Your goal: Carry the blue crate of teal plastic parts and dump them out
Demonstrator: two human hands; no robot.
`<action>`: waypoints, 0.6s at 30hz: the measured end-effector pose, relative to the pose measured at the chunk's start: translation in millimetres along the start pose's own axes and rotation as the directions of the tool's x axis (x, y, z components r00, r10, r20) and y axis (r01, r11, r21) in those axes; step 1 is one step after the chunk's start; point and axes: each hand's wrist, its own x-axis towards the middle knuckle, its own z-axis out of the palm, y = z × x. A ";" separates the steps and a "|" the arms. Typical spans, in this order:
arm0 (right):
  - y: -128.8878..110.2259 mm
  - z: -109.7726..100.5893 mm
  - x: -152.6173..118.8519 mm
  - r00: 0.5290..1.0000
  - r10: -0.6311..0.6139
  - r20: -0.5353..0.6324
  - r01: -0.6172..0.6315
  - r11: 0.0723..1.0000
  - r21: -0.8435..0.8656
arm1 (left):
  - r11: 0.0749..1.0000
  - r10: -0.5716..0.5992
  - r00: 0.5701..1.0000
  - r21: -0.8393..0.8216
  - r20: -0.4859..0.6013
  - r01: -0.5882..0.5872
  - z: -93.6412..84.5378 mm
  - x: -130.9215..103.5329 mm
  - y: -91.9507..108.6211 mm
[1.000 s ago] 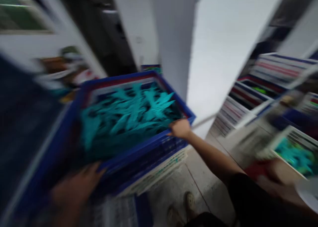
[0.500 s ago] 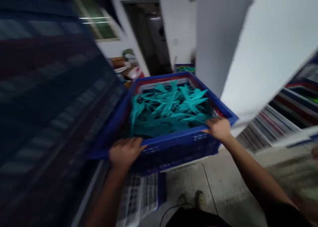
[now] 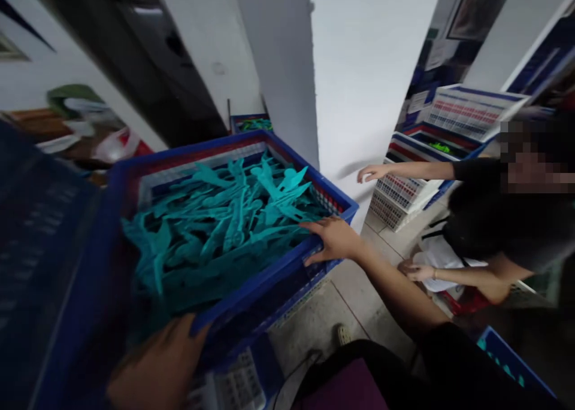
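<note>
A blue plastic crate [image 3: 278, 266] full of flat turquoise pieces [image 3: 233, 218], shaped like thin branching cut-outs, stands tilted in front of me. My left hand [image 3: 157, 362], smeared by motion, is closed over the rim at the near left corner. On the near right part of the same rim lies my right hand [image 3: 335, 239], its fingers over the top edge and its thumb on the outer side. Red and white layers show along the crate's inner walls.
A white pillar [image 3: 359, 69] rises behind the crate. To the right a co-worker [image 3: 489, 218] sits with one arm stretched toward the pillar. Stacked white and blue crates [image 3: 404, 185] stand beyond that arm. A blue crate [image 3: 516, 356] is at lower right.
My view has swung right and closer, so the crate appears further left and larger. The co-worker and the stacked crates have come into view. Both hands remain at the crate's near rim.
</note>
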 end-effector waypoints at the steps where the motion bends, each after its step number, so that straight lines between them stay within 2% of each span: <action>1: -8.2 -6.0 -5.3 0.999 -0.003 -0.033 0.004 0.999 0.033 | 0.999 0.010 1.000 0.050 -0.024 -0.009 -2.1 -2.0 4.9; 3: -20.0 -7.2 -14.7 0.998 0.049 -0.025 -0.049 0.999 -0.008 | 0.987 0.024 0.998 0.161 -0.056 -0.015 -6.0 -7.0 15.3; 5: -24.2 2.1 -21.0 0.992 0.105 0.065 -0.097 0.989 -0.113 | 0.984 0.004 1.000 0.179 -0.031 0.001 -9.4 -11.5 23.7; 8: -24.1 15.1 -29.6 0.983 0.104 0.153 -0.074 0.979 -0.192 | 0.981 -0.044 0.998 0.189 0.043 0.035 -14.2 -17.8 32.3; 10: -25.0 11.7 -40.9 0.982 0.107 0.156 -0.070 0.973 -0.221 | 0.981 -0.057 0.996 0.190 0.071 0.043 -19.3 -27.6 38.6; 12: -28.6 -0.9 -59.8 0.977 0.115 0.179 -0.071 0.969 -0.236 | 0.982 -0.052 0.997 0.185 0.062 0.040 -27.7 -46.6 46.1; 14: -35.9 -15.4 -86.2 0.970 0.103 0.221 -0.052 0.973 -0.226 | 0.983 -0.045 0.998 0.182 0.035 0.038 -40.2 -75.2 53.9; 18: -61.3 -36.8 -144.3 0.958 0.047 0.281 -0.002 0.987 -0.159 | 0.992 -0.076 0.995 0.107 0.058 0.069 -81.6 -139.0 76.2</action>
